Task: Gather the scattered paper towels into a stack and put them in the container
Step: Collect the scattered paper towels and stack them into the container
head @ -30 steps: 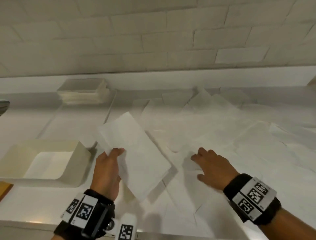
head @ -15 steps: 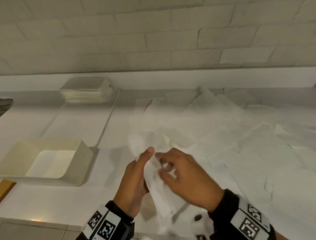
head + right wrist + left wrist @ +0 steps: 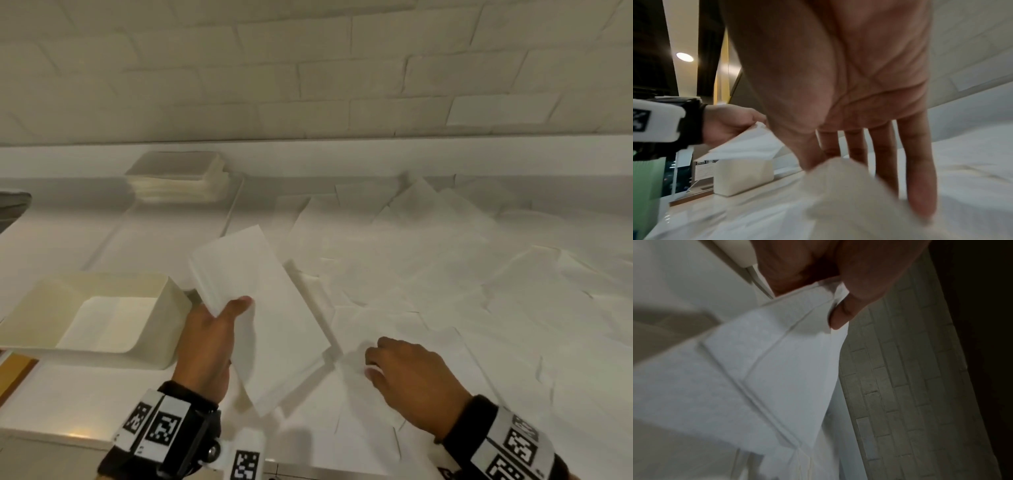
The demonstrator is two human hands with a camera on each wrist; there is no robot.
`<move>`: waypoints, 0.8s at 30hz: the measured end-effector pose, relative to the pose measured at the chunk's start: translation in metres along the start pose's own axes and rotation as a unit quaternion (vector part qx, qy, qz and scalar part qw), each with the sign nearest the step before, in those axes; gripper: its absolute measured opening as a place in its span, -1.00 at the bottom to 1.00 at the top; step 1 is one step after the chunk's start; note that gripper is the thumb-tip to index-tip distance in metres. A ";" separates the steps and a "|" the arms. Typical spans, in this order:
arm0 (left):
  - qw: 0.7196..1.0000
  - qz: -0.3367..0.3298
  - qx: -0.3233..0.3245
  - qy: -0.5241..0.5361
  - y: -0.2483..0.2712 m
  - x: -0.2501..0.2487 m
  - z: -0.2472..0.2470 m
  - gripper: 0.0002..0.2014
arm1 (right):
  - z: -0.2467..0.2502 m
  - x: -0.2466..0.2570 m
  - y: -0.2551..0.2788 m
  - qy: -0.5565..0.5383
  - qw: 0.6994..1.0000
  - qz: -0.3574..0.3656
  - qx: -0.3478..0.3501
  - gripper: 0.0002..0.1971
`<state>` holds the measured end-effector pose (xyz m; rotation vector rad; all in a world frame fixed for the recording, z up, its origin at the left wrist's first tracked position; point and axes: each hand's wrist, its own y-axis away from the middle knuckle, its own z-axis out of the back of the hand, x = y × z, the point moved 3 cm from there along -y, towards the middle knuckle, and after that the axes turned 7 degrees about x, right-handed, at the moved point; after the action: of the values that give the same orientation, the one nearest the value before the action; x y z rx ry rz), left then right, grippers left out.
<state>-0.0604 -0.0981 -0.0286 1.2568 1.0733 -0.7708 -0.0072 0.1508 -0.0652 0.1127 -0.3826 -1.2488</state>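
My left hand (image 3: 219, 329) grips a thin stack of white paper towels (image 3: 260, 308) by its left edge, thumb on top, held tilted above the counter just right of the container. The left wrist view shows the thumb (image 3: 849, 305) pressed on that stack (image 3: 787, 361). My right hand (image 3: 373, 363) is down on the scattered towels (image 3: 445, 274) and pinches the raised edge of one towel (image 3: 838, 178) between thumb and fingers. The cream rectangular container (image 3: 164, 329) stands open at the left with a white bottom; in the right wrist view the container (image 3: 744, 175) sits behind the held stack (image 3: 748, 146).
Loose towels cover the white counter from the middle to the right and back to the tiled wall. A pile of flat white items (image 3: 178, 178) sits at the back left. A dark object (image 3: 13, 205) pokes in at the left edge. The counter's front edge runs just below my wrists.
Half a second ago both hands met at the held towels. Since then my right hand has gone back down right onto the loose towels, and my left hand has lifted the stack flat again.
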 end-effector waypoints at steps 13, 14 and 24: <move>0.965 0.181 0.190 0.006 0.032 0.020 -0.041 -0.67 | 0.102 0.021 0.050 -0.126 0.966 0.025 -0.226 -0.81; 0.959 0.176 0.221 0.018 0.036 0.017 -0.050 -0.62 | 0.093 0.033 0.048 -0.111 0.971 0.049 -0.207 -0.81; 0.957 0.032 0.287 0.020 0.028 0.007 -0.078 -0.62 | 0.053 0.003 0.046 -0.412 0.867 0.053 -0.276 -0.79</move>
<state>-0.0484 -0.0161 -0.0226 1.7932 0.8580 -1.0550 0.0168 0.1694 -0.0019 -0.9557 -0.7325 -1.2034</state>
